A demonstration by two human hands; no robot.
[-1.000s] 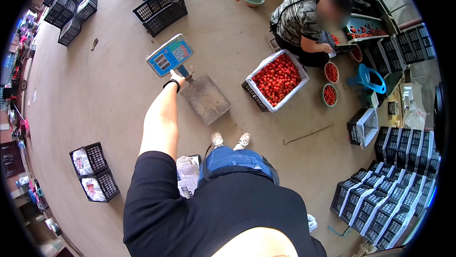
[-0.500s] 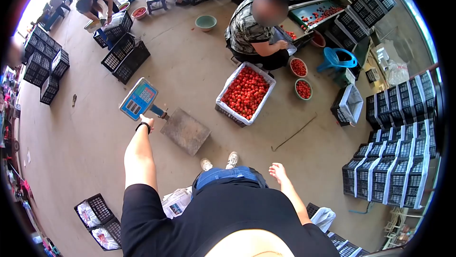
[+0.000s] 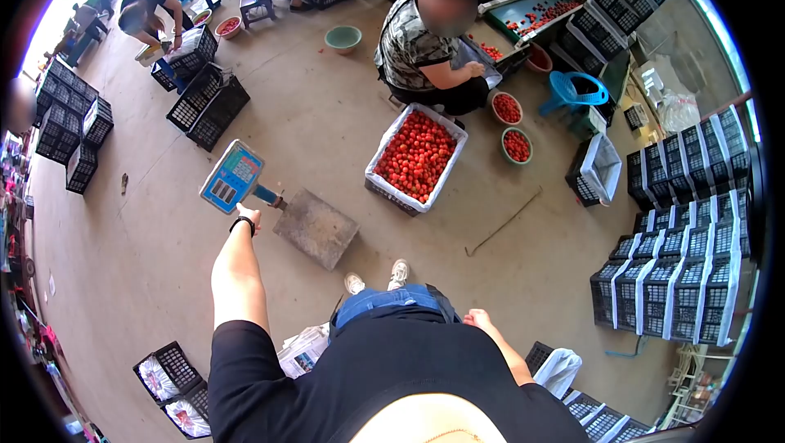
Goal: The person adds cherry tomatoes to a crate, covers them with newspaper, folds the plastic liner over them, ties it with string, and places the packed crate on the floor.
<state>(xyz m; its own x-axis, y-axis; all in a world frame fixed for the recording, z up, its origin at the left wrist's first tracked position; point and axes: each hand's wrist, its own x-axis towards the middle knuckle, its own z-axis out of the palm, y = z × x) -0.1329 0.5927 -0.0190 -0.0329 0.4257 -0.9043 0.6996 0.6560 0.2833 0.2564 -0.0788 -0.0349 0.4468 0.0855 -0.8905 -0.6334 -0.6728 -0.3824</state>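
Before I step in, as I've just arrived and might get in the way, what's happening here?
The left hand is at the scale display; the right hand is low, beside the black shirt. On the floor near the scale platform stands a lined crate of red fruit, a co-worker seated beside it.

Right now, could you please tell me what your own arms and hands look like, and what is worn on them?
Both arms have short black sleeves. The left hand has no glove, and a dark band goes around its wrist. The right hand is also without a glove, and no band shows there.
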